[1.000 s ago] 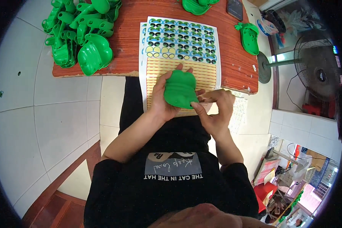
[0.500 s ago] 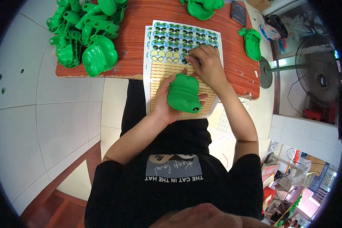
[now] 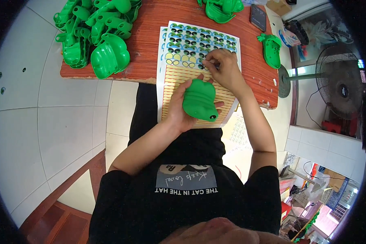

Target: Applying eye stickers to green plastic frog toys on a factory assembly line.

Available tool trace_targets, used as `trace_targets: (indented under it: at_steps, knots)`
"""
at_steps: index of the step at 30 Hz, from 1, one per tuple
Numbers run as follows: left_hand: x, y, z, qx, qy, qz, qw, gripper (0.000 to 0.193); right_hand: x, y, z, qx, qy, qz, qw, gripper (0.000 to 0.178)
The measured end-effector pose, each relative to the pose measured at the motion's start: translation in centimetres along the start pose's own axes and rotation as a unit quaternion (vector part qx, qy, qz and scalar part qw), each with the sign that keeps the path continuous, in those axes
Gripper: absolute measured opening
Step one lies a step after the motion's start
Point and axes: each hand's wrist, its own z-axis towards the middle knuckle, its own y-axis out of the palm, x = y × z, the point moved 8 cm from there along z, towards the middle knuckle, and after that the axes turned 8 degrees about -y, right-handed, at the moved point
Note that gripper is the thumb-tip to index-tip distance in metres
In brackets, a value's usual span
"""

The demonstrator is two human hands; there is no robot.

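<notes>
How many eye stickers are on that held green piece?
1 visible eye sticker, near the lower right edge of the green piece in the left hand; its underside is hidden.

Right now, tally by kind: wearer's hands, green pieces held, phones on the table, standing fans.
Hands: 2, left hand and right hand
Held pieces: 1, green piece, in the left hand
Phones: 1, dark phone on the table
Fans: 1, black standing fan
Total: 5

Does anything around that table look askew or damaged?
Slightly: the sticker sheet hangs past the near edge of the table instead of lying fully on it, and that edge looks chipped near its right end.
</notes>
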Motion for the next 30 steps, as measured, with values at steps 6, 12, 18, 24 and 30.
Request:
trace_targets:
  at_steps: [6,12,18,24,30]
  knots:
    - [0.0,-0.1,0.1,0.006,-0.002,0.002,1.0,0.045,-1.9,-0.9,0.4,0.04,-0.072,-0.056,0.995,0.021]
    - [0.5,-0.3,-0.2,0.018,0.029,0.006,0.999,0.045,-9.0,-5.1,-1.4,0.074,0.004,0.044,0.996,0.021]
    - [0.6,-0.2,0.2,0.002,0.046,0.014,0.999,0.044,-11.1,-4.7,-3.7,0.039,0.037,0.068,0.996,0.024]
    - [0.5,-0.1,0.0,0.01,0.043,0.001,0.999,0.045,-11.5,-4.3,-3.4,0.031,0.021,0.041,0.998,0.025]
    - [0.4,-0.7,0.4,-0.003,0.037,-0.01,0.999,0.046,-12.6,-4.9,-3.3,0.008,0.008,-0.092,0.996,0.024]
